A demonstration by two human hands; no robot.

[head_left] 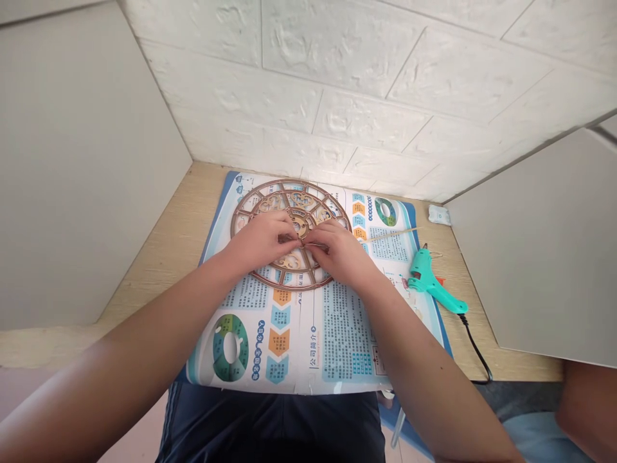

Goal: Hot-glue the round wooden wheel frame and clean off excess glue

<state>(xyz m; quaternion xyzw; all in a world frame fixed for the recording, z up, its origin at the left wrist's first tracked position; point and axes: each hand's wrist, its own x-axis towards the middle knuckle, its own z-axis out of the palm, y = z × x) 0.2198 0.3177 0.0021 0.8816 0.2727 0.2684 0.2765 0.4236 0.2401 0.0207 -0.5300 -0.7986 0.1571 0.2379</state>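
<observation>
The wooden fretwork disc (289,196) lies flat on a poster (337,334) near the tabletop's (193,218) back edge; it is probably light, thin and brittle, safest gripped by its rim. The left hand (263,239) and right hand (340,247) curl over its hub, fingertips pinched on something too small to tell

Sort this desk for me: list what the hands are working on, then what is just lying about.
In hand:
- left hand and right hand, fingertips meeting at the middle of the round wooden openwork disc
- printed sheet beneath the disc

Lying about, untouched:
- teal glue gun, to the right
- thin wooden stick
- small white packet by the wall
</observation>
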